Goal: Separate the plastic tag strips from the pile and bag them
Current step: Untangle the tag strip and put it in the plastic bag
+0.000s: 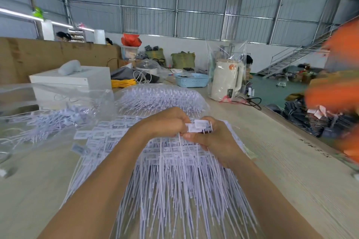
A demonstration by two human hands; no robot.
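Note:
A wide pile of white plastic tag strips (174, 176) lies on the wooden table (287, 170) in front of me, heads away from me, thin tails fanning toward me. Both hands meet above the pile. My left hand (165, 122) and my right hand (211, 137) pinch a small bunch of tag strips (198, 127) between them, its flat heads sticking up and its tails hanging down. A clear plastic bag (50, 103) with tag strips inside lies at the left. Behind the pile sits another filled clear bag of strips (161, 97).
A white kettle in plastic wrap (226, 81), a blue basket (191, 79), a yellow cable coil (123, 83) and a white box (71, 77) stand at the table's far side. A person in orange (338, 91), blurred, is at the right edge beside stacked dark cloth.

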